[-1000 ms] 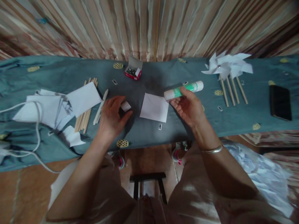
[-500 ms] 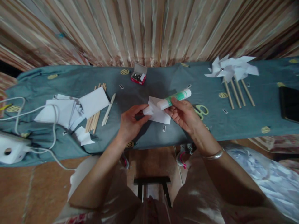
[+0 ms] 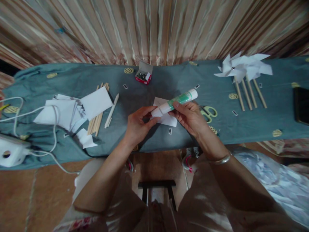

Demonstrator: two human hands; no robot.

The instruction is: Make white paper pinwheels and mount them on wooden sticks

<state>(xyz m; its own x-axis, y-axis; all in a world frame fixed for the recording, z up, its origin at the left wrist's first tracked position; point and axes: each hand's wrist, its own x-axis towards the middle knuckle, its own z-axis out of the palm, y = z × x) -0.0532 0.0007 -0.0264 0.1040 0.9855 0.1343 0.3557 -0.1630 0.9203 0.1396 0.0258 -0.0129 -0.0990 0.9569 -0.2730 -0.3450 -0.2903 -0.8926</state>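
My right hand [image 3: 189, 117] is closed around a white and green glue stick [image 3: 181, 99], held tilted above the cloth. At its left end, my left hand [image 3: 140, 124] pinches the white cap [image 3: 156, 111], which meets the tube. Beneath the glue stick lies a square of white paper [image 3: 169, 120] with crease lines, partly hidden by the tube and hands. Green-handled scissors [image 3: 209, 112] rest just right of my right hand, their blades mostly hidden.
Left on the blue-green cloth [image 3: 116, 141] are folded white papers [image 3: 61, 112], wooden sticks [image 3: 96, 124], a white pen [image 3: 112, 111] and a power strip with cables [image 3: 14, 153]. Behind stands an open box of metal pins [image 3: 143, 76]. Paper pinwheels [image 3: 243, 69] lie at the right, near a black device [image 3: 301, 104].
The cap, held apart in my left hand before, is now against the end of the glue stick. The view has shifted slightly.
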